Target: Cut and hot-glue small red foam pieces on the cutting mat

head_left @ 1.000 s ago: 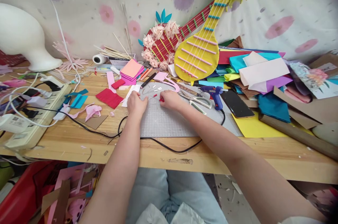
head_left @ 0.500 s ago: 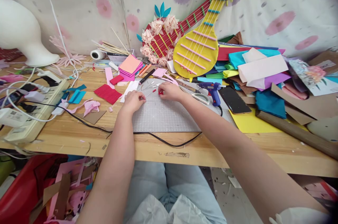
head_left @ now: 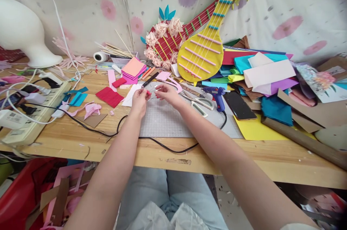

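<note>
Pinching a red bit (head_left: 148, 93) between left hand (head_left: 139, 98) and right hand (head_left: 167, 93), we work mid-mat (head_left: 168, 121); white slips (head_left: 158, 88) near its far edge lie unused.

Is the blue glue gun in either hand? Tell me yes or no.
No: the blue glue gun lies on the table beside the scissors, apart from the right hand and the left hand.

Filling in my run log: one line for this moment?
left hand: pinches red bit | right hand: fingertips beside it | both over mat | scissors right
</note>
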